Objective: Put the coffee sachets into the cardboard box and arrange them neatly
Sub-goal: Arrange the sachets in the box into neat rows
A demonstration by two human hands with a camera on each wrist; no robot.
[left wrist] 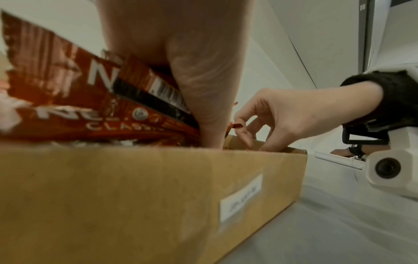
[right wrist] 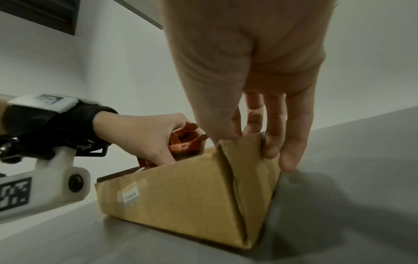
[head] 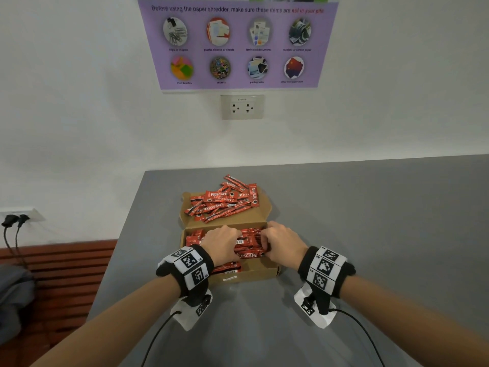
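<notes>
left hand [head: 223,241] gripping a bundle of coffee sachets [head: 247,245] in the cardboard box [head: 254,274], right hand [head: 281,242] pinching their other end, loose sachets [head: 223,202] heaped beyond both hands

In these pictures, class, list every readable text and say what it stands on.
"Before using the paper shredder, make sure these items are not in your pile": purple wall poster.
"NESCAFE CLASSIC": red coffee sachets.
"SPP-9": white wall socket.
White label on brown cardboard box: too blurred to read.

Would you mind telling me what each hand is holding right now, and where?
The left hand grips a bundle of coffee sachets at its left end; the right hand pinches the right end, inside the cardboard box.
</notes>
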